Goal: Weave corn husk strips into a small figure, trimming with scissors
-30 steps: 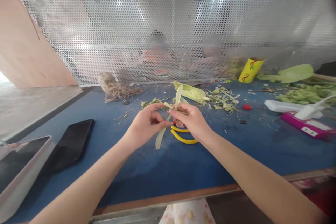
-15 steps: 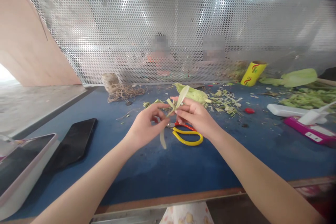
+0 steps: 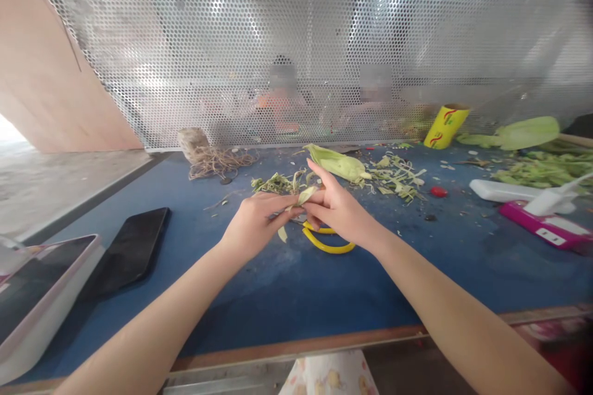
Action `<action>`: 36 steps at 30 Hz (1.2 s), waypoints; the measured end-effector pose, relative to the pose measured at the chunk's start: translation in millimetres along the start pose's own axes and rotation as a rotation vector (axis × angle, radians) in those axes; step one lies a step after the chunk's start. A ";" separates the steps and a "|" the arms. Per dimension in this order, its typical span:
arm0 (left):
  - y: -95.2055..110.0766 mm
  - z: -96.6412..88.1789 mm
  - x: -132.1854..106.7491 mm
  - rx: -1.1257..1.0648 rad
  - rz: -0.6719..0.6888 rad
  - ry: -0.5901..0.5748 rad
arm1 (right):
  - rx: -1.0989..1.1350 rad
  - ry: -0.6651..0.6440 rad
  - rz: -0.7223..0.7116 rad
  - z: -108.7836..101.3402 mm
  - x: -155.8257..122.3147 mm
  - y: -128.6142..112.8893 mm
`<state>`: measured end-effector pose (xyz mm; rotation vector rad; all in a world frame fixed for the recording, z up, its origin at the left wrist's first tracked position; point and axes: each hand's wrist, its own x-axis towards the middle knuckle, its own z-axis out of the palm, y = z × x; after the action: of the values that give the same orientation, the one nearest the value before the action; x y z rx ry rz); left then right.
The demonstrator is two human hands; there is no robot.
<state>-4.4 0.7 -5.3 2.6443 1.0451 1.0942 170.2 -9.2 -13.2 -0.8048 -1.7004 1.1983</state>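
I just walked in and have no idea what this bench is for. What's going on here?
A person is working with both bare hands above a blue table. The left hand and right hand together pinch a pale husk strip, bunched small between the fingertips. Yellow scissors lie on the table just under the hands. Farther back a corn cob in its husk lies among husk scraps, and a black phone lies at the left.

A black phone point(image 3: 130, 253) lies well left of the left hand point(image 3: 252, 222), a corn ear point(image 3: 338, 164) just beyond the right hand point(image 3: 340, 213), a yellow roll point(image 3: 443, 125) farther right.
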 end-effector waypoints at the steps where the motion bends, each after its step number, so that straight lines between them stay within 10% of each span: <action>1: 0.2 -0.3 0.0 -0.011 -0.015 -0.005 | -0.021 -0.010 -0.007 -0.2 -0.5 0.2; 17: 6.6 -4.2 4.8 -0.374 -0.338 -0.210 | -0.563 -0.158 -0.149 -25.1 -1.5 -7.6; 36: 13.6 -4.5 7.9 -0.572 -0.472 -0.104 | 0.050 -0.177 0.020 -14.4 5.0 1.9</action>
<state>4.2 -5.4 7.1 1.8656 1.0595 0.9540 181.4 1.1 -11.4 -0.7042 -1.7998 1.3541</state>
